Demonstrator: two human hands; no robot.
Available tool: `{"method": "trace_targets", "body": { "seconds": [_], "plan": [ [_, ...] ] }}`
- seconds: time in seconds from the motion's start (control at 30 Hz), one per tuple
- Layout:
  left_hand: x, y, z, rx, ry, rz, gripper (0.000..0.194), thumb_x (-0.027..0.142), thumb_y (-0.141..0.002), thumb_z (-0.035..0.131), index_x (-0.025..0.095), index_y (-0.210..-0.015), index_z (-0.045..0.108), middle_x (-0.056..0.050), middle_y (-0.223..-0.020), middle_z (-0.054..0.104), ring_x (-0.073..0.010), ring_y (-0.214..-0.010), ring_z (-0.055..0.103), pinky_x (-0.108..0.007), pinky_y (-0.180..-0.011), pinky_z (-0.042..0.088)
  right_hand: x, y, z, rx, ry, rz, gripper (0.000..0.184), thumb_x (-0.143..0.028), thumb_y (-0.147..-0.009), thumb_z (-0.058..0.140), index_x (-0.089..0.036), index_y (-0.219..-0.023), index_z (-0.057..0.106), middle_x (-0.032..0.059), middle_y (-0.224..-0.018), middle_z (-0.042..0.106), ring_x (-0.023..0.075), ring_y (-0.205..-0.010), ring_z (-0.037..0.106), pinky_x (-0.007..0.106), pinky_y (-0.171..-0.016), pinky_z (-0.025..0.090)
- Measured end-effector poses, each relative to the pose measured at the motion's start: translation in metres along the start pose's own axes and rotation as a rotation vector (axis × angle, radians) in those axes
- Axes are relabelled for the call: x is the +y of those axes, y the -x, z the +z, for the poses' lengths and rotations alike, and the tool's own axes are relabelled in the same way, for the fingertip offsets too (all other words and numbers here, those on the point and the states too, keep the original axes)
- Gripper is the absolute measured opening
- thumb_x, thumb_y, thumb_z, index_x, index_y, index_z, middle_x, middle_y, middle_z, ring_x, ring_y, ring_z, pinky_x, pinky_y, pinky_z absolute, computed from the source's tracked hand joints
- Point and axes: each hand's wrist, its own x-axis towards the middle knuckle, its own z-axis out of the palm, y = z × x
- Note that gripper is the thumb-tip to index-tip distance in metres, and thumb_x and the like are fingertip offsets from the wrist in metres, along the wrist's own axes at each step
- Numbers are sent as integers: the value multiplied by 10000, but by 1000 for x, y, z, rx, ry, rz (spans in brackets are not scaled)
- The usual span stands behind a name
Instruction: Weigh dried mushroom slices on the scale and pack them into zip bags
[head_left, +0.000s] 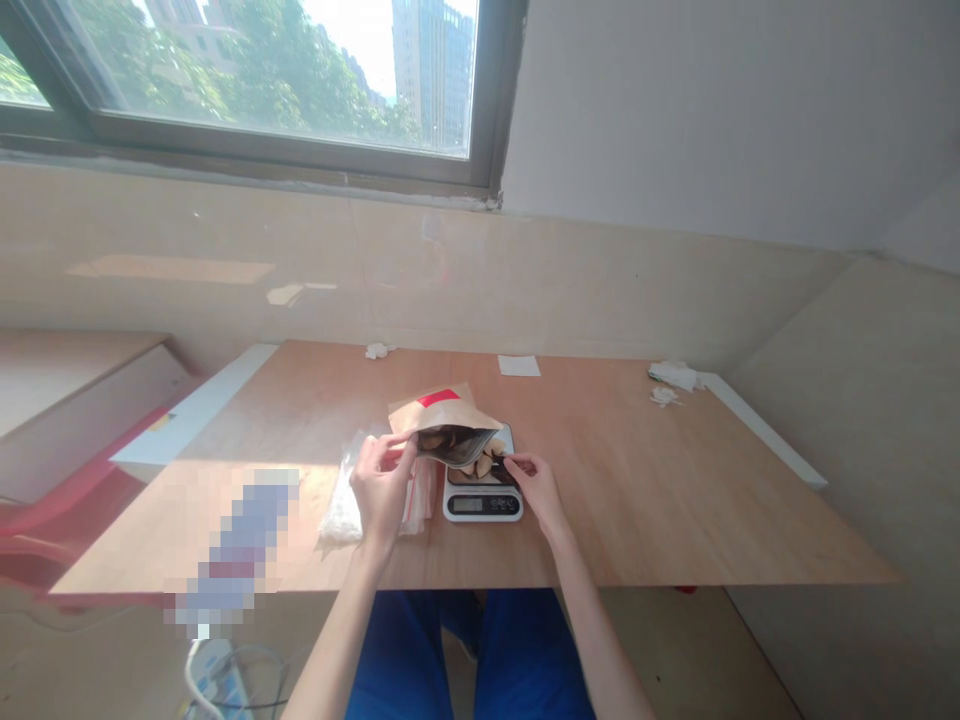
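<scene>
My left hand [382,490] and my right hand [536,490] pinch opposite sides of the mouth of a kraft paper pouch [442,410] with a red label, holding it tilted open. Its lining looks dark and foil-like. The pouch hangs over a digital kitchen scale [481,505] with a lit display, and its lower edge covers the back of the weighing platform. Several tan pieces [480,465] show on the platform, partly hidden by the pouch. Just left of the scale, beneath my left hand, lie a clear plastic bag of white material [341,512] and red-striped plastic bags [421,495].
The plywood table [637,480] has a white sheet of paper [519,366] at the back and tissue scraps [675,376] at the back right. A pixelated blurred object [232,550] stands at the front left. Cables [232,680] lie below the table's front edge, with a window behind.
</scene>
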Motion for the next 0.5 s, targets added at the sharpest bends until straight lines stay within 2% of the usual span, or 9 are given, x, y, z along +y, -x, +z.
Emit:
{"method": "trace_targets", "body": {
  "seconds": [0.2,0.3,0.4,0.5],
  "plan": [
    [2,-6,1,19,-4,-14,290,460,-711,589,184,-779,647,13,-738,493,-105,-587,585,-205,-473,486,4,-1,-4,-13,-3,14,258,-395,-607,674,-152,-676,624,58,-682,650,187,-671,592,293,-643,450],
    [4,-13,3,20,8,-16,294,460,-717,579,181,-792,636,1,-776,500,-120,-639,595,-224,-517,498,5,-6,-1,10,68,-10,248,-404,-605,667,-170,-651,597,43,-646,630,186,-635,583,296,-618,443],
    [7,-23,8,65,-15,39,284,443,-754,543,180,-832,619,-19,-836,535,-129,-692,586,-266,-638,506,6,-15,6,45,174,-72,240,-410,-619,647,-185,-641,570,20,-627,594,173,-592,552,291,-586,426],
    [11,-41,16,107,-19,104,294,421,-786,510,175,-928,584,-56,-951,555,-151,-792,581,-316,-768,486,7,-22,16,85,232,-194,231,-403,-636,629,-189,-672,552,28,-715,575,171,-652,543,296,-625,433]
  ]
}}
